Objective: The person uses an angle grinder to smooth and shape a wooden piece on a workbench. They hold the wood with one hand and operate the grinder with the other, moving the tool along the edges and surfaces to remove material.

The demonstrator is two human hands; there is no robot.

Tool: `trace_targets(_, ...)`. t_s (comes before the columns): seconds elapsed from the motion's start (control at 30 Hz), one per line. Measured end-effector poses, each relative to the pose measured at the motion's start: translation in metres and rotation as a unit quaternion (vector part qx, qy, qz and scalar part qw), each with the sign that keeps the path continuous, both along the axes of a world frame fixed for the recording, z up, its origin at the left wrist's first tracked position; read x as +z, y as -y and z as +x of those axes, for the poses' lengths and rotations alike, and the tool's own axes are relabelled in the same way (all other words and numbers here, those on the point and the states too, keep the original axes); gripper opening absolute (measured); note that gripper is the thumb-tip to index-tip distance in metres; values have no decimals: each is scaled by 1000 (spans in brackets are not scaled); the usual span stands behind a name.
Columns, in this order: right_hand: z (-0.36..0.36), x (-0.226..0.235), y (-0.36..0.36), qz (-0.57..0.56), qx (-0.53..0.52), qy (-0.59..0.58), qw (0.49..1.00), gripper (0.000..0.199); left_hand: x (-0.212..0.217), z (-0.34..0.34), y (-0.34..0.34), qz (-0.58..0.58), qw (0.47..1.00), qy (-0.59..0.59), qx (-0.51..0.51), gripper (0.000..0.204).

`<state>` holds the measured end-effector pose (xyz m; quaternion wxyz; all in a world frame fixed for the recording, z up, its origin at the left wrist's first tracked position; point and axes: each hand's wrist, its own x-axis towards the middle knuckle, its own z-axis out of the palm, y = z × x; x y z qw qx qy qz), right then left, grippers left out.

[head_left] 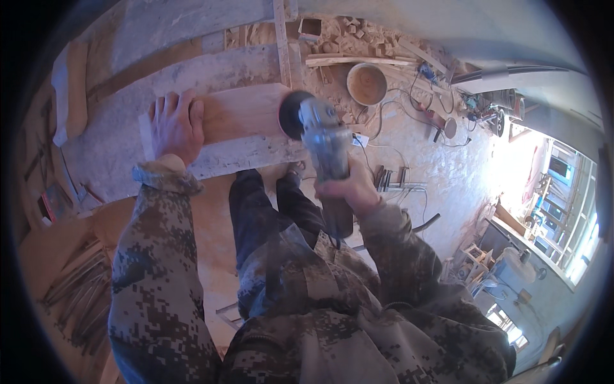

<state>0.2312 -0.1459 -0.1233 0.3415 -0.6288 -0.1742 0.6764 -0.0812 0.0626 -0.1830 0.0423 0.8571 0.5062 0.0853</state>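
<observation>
A pale wooden board (243, 110) lies along the dusty workbench (115, 137), its right end at the bench's right end. My left hand (176, 125) presses down flat on the board's left part, fingers stretched out and slightly spread. In my right hand (355, 189) is an angle grinder (327, 144), gripped round its body, the handle end toward me. The grinder's dark round disc (293, 115) is at the right end of the board and hides that edge. Whether the disc spins cannot be made out.
A round bucket (367, 84) stands on the floor beyond the bench, near wood offcuts (358, 38) and sawdust. Cables trail across the floor by another power tool (435, 118). Metal clamps (400, 179) lie right of the grinder. A curved wooden piece (70, 93) rests at the bench's left.
</observation>
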Motion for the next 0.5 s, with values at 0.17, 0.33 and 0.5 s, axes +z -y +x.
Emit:
trace_targets(0.17, -2, -2, 47, -46, -48, 0, 998, 49, -2, 2, -1, -5, 1000, 0, 1, 37)
trace_targets(0.33, -13, 3, 30, -13, 36, 80, 996, 49, -2, -1, -3, -6, 1000, -20, 3, 39)
trace_targets(0.5, -11, -5, 45, -22, 0, 28, 999, 52, -6, -2, -3, 10, 999, -31, -8, 39)
